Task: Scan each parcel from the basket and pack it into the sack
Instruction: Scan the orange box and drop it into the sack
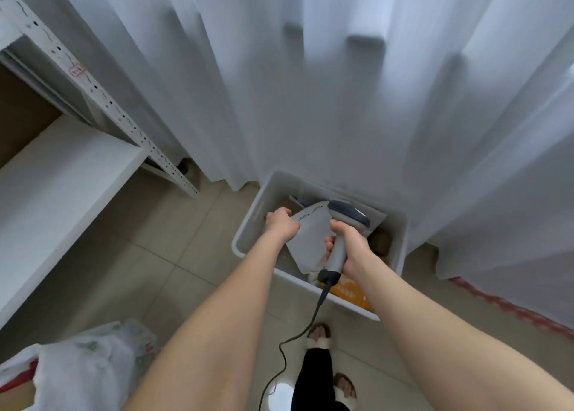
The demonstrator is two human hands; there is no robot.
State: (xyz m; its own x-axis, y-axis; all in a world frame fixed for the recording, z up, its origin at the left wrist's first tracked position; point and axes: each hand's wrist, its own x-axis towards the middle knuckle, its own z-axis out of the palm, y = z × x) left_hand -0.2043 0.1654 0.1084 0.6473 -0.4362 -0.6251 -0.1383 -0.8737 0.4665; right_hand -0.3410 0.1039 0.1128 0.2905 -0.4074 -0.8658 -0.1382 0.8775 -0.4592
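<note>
The white sack point(84, 364) is lying at lower left. The left hand point(281, 222) is gripping a grey parcel point(310, 243) above the white basket point(248, 233); the right hand point(349, 243) is clasping the corded barcode scanner point(348, 213) by its handle, just beside the parcel.

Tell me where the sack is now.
In the head view the sack sits at the lower left, beside the left forearm and near the white shelf.

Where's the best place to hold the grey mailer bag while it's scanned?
By its upper left edge, coming from the left, as the left hand grips it now: the grey mailer bag is limp and flat, and that grip likely keeps its printed strip open to the scanner in the right hand.
</note>
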